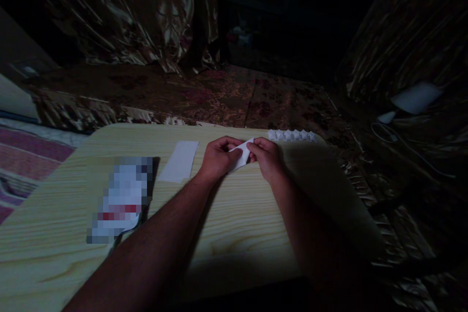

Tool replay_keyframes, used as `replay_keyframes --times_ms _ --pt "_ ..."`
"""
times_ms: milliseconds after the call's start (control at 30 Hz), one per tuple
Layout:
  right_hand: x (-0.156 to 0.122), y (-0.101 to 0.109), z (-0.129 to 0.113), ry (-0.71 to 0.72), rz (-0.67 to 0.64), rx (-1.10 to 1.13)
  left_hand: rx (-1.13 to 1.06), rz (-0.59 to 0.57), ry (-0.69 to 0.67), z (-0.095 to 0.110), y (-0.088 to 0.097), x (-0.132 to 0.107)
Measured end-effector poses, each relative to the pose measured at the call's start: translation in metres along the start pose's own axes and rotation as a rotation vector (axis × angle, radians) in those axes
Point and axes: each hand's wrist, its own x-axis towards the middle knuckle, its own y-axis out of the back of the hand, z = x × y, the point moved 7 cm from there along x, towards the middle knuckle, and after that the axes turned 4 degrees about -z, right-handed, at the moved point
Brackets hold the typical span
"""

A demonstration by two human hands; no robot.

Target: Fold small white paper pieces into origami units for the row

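Slanting near-left to far-right, the folded white paper (246, 154) is held over the wood-grain table (237, 224) — near-left part clamped under the thumb of the left hand (218, 157), far-right end pinched by the right hand (268, 154).

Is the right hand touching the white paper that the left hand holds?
Touching: the head view shows the right hand with its thumb over the white paper's upper end.

Worktop (234, 234) looks like pale grained wood, smooth and kinda matt. Folded sheet (242, 156) is plain matt paper, same deal with the flat strip (179, 162) and little folded shapes (292, 135). Curtain (142, 14)'s shiny, satiny cloth; bedding (36, 156) seems matt fabric.
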Motion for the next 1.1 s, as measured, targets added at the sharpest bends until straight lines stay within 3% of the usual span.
replay_keyframes --times_ms 567,1100 --pt "0.0002 0.0006 0.0009 -0.017 0.013 0.003 0.009 0.008 0.001 0.0022 0.0001 -0.0009" --pt "0.0029 0.0077 0.0038 0.003 0.108 0.071 0.011 -0.012 0.007 0.0003 -0.0016 -0.0004"
